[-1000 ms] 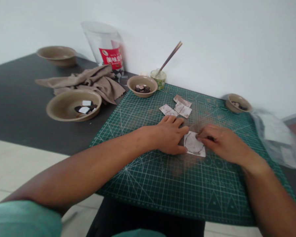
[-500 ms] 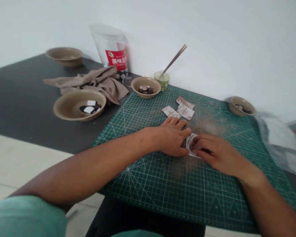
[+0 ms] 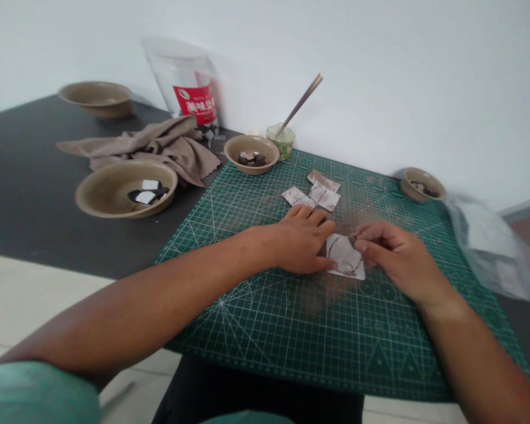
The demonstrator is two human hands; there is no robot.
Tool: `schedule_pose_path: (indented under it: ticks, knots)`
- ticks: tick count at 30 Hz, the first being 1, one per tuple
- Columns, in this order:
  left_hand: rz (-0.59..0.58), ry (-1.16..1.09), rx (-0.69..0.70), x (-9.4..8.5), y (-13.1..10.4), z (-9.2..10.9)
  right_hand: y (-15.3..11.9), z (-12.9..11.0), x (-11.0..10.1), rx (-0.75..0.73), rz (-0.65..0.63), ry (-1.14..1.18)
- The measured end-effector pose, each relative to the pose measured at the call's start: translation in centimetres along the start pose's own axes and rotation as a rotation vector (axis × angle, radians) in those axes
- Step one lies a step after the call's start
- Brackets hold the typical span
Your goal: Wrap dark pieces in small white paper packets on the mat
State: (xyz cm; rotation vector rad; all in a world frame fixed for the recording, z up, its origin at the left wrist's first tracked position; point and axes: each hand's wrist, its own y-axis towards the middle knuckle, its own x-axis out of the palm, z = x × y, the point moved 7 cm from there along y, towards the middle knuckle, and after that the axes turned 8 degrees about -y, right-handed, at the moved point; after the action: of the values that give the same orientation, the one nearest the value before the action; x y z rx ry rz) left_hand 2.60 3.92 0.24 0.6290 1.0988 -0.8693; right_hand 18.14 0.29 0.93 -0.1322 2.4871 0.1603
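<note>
A white square piece [image 3: 345,259] with a dark curved line round its face and brownish smudges lies on the green cutting mat [image 3: 265,330]. My left hand [image 3: 302,241] rests palm down beside it, fingers stretched out and the thumb on its left edge. At the square's upper right corner, my right hand [image 3: 391,250] is closed in a pinch. A small dark bit shows at its fingertips, too small to name. Beyond my left hand lie several similar smudged white pieces [image 3: 325,195], partly overlapping.
Bowls with dark pieces stand at the left [image 3: 126,197], at the back [image 3: 251,164] and at the right [image 3: 421,191]. Another bowl [image 3: 97,100], a brown cloth [image 3: 159,144], a clear tub [image 3: 194,103], a cup with chopsticks [image 3: 282,144] and a plastic bag [image 3: 494,241] surround the mat.
My right hand has drawn back from the square's face to its upper right corner, uncovering the curved line. My left hand keeps its place by the square. The view has shifted slightly.
</note>
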Motion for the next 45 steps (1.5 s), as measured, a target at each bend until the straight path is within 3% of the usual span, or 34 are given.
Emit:
schedule_pose_path:
  ticks: [5,11,17,25,31,38,45]
  knots:
    - [0.229,-0.127,0.042,-1.9,0.5,1.0,0.4,0.6,0.5,0.123,0.078,0.491]
    - [0.550,-0.286,0.105,-3.5,0.7,2.2,0.5,0.1,1.8,0.144,0.046,0.797]
    - [0.672,-0.318,0.256,-4.0,0.1,2.9,0.5,-0.4,2.2,0.111,0.002,0.886]
    - [0.695,-0.487,0.372,-4.4,-0.2,3.3,0.2,-0.2,1.8,0.094,0.047,0.880]
    - [0.563,-0.980,0.329,-3.8,0.6,2.4,0.4,-0.3,2.1,0.103,-0.022,0.954]
    - [0.355,-1.663,0.284,-1.2,1.7,2.3,0.1,-0.8,2.7,0.101,-0.099,1.022]
    - [0.274,-1.797,0.250,-0.6,2.0,2.6,0.1,-0.7,2.7,0.098,-0.107,0.938]
